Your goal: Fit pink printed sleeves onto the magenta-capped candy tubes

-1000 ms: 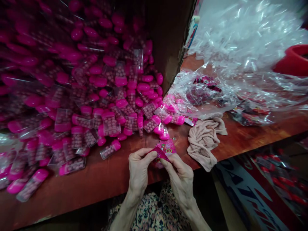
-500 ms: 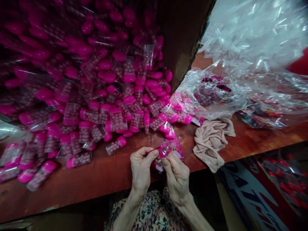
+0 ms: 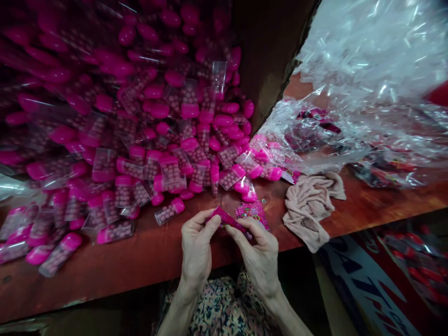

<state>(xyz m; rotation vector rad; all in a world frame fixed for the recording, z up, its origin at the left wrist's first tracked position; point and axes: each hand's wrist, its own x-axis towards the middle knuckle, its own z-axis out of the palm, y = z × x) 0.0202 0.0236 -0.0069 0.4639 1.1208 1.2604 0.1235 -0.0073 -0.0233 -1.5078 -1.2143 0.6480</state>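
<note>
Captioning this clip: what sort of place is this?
Probably a small hand-packing workshop: a heap of pink-capped clear tubes, loose clear plastic film, and a pink printed packet held by the left hand and right hand.

Pink-capped tubes left; cloth right

Workspace type: small packing workshop. Indicators: bulk pink-capped tubes heaped beside a cardboard box panel on a reddish-brown surface, loose clear plastic sheeting, and printed cartons below.
</note>
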